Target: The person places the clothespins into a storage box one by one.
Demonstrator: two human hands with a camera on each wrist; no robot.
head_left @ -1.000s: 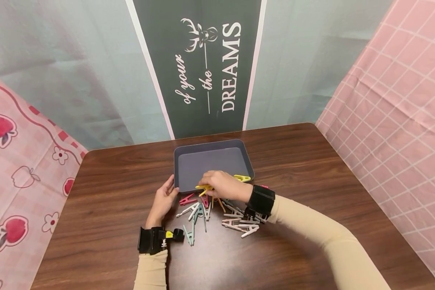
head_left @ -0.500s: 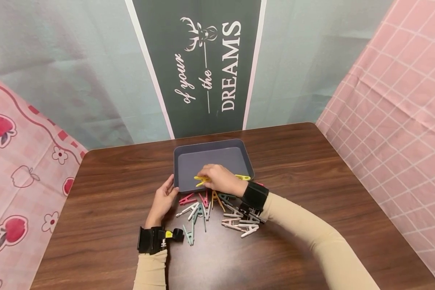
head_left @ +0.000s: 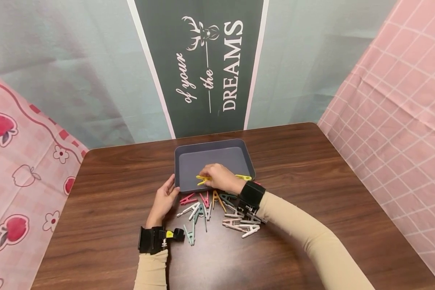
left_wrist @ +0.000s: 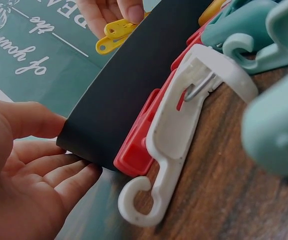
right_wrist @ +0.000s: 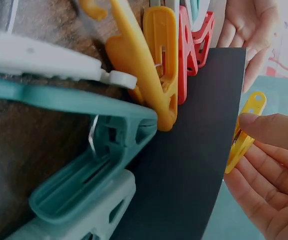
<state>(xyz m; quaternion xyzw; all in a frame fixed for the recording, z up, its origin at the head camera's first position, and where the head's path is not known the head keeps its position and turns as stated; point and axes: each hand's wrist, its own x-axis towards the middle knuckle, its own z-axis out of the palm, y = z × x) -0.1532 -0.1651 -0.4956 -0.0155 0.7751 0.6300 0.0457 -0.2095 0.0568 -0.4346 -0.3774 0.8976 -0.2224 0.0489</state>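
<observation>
A shallow grey tray [head_left: 217, 155] sits on the wooden table. At its front left corner my left hand [head_left: 164, 200] holds the wall; in the left wrist view the thumb and fingers [left_wrist: 78, 175] meet around that corner. My right hand [head_left: 220, 178] is over the tray's front part, pinching a yellow clothespin [head_left: 203, 180] between thumb and fingers. The right wrist view has this clothespin [right_wrist: 247, 130] just beyond the rim. A second yellow clothespin [head_left: 244, 177] lies at the tray's front right, partly hidden by the right hand.
Several clothespins lie before the tray: red [head_left: 188, 198], orange [head_left: 217, 200], white [head_left: 190, 209], dark green [head_left: 226, 197] and pale green [head_left: 189, 234]. More grey and white ones [head_left: 251, 230] lie under the right wrist. A curtain [head_left: 210, 80] hangs behind the table.
My right hand has moved from the tray's front rim slightly up and inward, carrying the yellow clothespin. The left hand stays at the corner.
</observation>
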